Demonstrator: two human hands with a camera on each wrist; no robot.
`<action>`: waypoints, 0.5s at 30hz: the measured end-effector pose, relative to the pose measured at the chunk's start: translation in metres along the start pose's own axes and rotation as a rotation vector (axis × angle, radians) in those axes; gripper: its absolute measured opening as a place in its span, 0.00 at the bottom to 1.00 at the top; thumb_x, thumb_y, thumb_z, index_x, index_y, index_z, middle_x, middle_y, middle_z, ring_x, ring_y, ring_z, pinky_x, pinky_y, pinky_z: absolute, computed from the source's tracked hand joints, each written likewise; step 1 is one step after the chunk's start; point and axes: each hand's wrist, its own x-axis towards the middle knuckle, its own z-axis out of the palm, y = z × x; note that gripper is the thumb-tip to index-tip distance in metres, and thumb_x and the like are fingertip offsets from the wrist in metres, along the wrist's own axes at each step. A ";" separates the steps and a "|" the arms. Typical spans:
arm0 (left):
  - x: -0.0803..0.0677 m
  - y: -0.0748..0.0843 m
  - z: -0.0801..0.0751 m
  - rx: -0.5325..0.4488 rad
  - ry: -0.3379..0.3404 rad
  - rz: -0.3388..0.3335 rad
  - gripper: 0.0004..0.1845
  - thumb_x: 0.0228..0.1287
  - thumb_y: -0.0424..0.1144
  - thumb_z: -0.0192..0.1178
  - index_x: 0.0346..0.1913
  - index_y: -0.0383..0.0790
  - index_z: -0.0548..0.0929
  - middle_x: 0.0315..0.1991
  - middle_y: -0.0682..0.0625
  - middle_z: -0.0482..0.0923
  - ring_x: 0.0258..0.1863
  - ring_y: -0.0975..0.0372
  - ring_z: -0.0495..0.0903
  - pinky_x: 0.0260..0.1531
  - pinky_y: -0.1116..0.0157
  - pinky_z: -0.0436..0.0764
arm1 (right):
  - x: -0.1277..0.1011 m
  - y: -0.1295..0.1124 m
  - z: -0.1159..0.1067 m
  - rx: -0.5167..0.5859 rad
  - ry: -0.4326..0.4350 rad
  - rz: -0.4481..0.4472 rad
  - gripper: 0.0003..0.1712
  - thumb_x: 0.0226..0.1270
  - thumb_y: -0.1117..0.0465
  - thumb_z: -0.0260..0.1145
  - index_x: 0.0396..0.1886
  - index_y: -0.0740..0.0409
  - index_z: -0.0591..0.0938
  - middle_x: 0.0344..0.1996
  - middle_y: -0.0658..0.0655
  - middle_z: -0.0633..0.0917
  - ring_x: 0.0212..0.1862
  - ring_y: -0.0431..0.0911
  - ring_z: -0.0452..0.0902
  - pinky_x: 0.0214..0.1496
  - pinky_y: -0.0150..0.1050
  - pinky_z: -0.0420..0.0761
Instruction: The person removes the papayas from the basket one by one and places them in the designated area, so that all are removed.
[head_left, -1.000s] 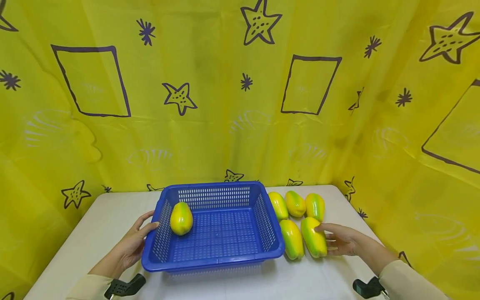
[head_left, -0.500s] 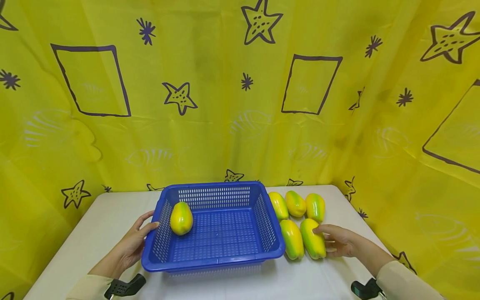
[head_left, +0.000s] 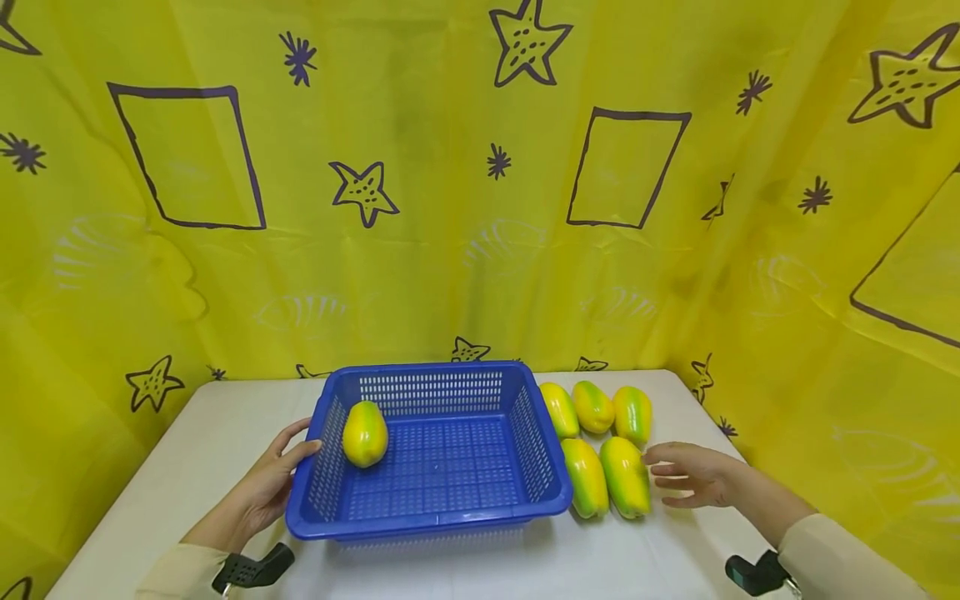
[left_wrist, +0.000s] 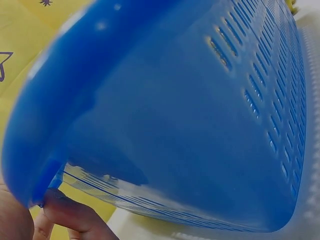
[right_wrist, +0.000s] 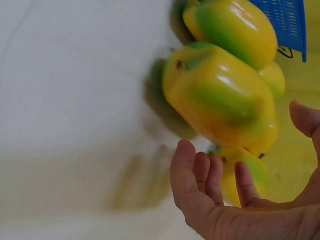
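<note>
With one papaya (head_left: 364, 433) already lying in the basket (head_left: 427, 521), near the left wall just past the left fingertips, the loading looks barely started: one in, five out. Left hand (head_left: 270, 487) rests against the basket's outer left wall, fingers nearly straight, thumb up at the rim; the left wrist view shows a fingertip (left_wrist: 70, 212) under the rim edge, pressing rather than curling round anything. It looks like it's steadying the basket.

Right hand (head_left: 693, 477) is spread, fingers loosely extended, holding nothing. The nearest papaya (head_left: 625, 477) lies just off its fingertips, apart from them by a small gap. In the right wrist view that papaya (right_wrist: 220, 97) sits just beyond the open fingers (right_wrist: 200, 172), not touched, thumb off to the far side.

Second front papaya (head_left: 585, 477) lies beyond the nearest one from the fingers, touching or almost touching the basket's right wall. Three back papayas (head_left: 594, 407) sit in a row further from the fingertips, toward the curtain, all on the table (head_left: 187, 442).

Judgement: right hand is placed for a pick of the nearest papaya but no grasp is made. Left to do: five papayas outside the basket, if all go in.
</note>
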 end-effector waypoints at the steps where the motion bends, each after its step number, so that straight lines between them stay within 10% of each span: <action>1: 0.000 0.000 0.001 0.001 0.002 -0.001 0.43 0.71 0.47 0.58 0.78 0.55 0.42 0.51 0.43 0.74 0.40 0.56 0.85 0.43 0.54 0.87 | -0.004 -0.005 -0.003 -0.020 0.007 -0.006 0.37 0.70 0.52 0.58 0.67 0.69 0.56 0.61 0.73 0.68 0.62 0.64 0.66 0.59 0.53 0.80; 8: -0.002 0.002 0.002 0.013 0.010 0.006 0.44 0.71 0.47 0.58 0.78 0.54 0.41 0.55 0.40 0.73 0.40 0.56 0.85 0.43 0.53 0.86 | -0.027 -0.061 -0.006 -0.146 -0.053 -0.146 0.37 0.74 0.49 0.54 0.70 0.71 0.56 0.67 0.76 0.61 0.66 0.67 0.62 0.65 0.56 0.75; 15: -0.002 0.001 0.003 0.018 0.018 0.013 0.43 0.71 0.48 0.58 0.78 0.53 0.42 0.54 0.40 0.74 0.40 0.55 0.85 0.42 0.52 0.86 | -0.025 -0.129 0.058 -0.214 -0.075 -0.301 0.40 0.74 0.49 0.55 0.73 0.69 0.54 0.71 0.73 0.60 0.71 0.66 0.60 0.68 0.56 0.72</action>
